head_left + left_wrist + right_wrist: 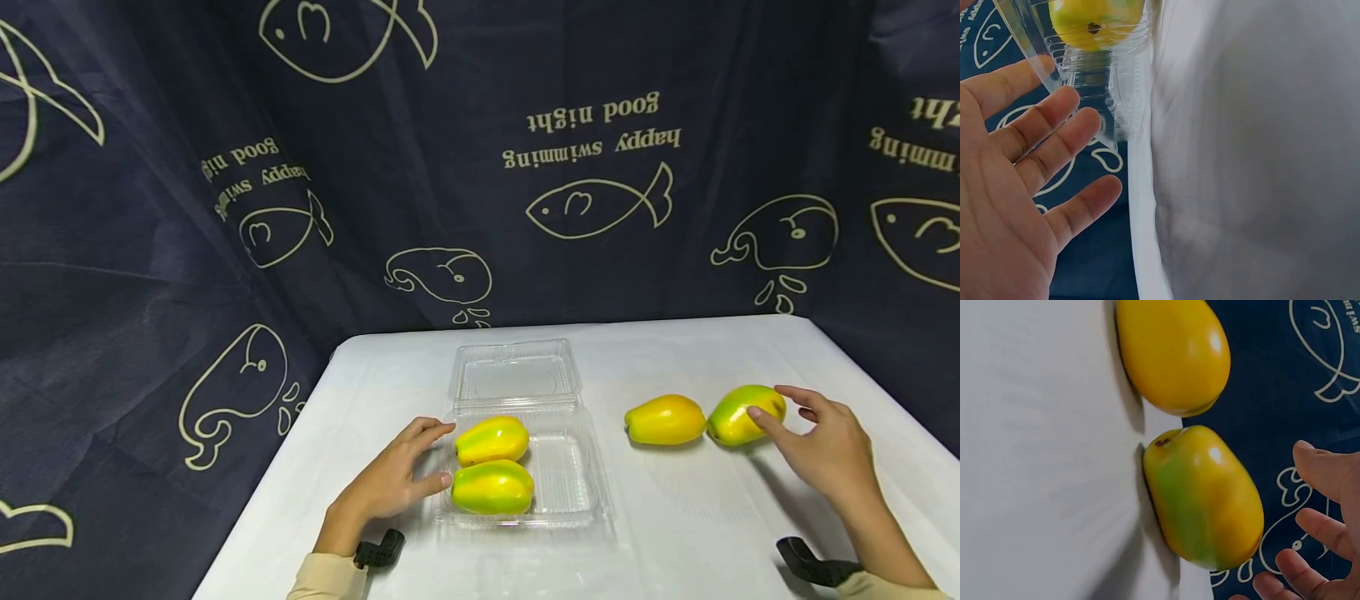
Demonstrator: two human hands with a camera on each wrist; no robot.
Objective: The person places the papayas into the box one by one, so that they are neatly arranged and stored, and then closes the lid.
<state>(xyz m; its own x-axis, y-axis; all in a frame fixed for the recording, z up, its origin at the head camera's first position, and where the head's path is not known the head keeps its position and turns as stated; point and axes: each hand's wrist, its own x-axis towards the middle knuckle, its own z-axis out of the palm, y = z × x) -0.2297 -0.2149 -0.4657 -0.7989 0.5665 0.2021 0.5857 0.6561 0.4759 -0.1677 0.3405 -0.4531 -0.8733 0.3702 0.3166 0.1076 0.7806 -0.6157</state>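
Observation:
Two yellow-green papayas, a rear one (492, 441) and a front one (492, 487), lie side by side in the left half of a clear plastic clamshell box (564, 475). Its lid (516, 372) is folded back behind it. My left hand (399, 471) is spread at the box's left edge; whether the fingertips touch it I cannot tell. On the table to the right, a yellower papaya (666, 420) sits by a greener papaya (745, 415). My right hand (828, 442) hovers with parted fingers beside the greener one, apart from it in the right wrist view.
A white cloth covers the table (675, 517). Dark blue fabric (465, 150) printed with pale fish and whales hangs behind and at both sides of it. Each wrist bears a black camera mount, such as the left one (381, 550).

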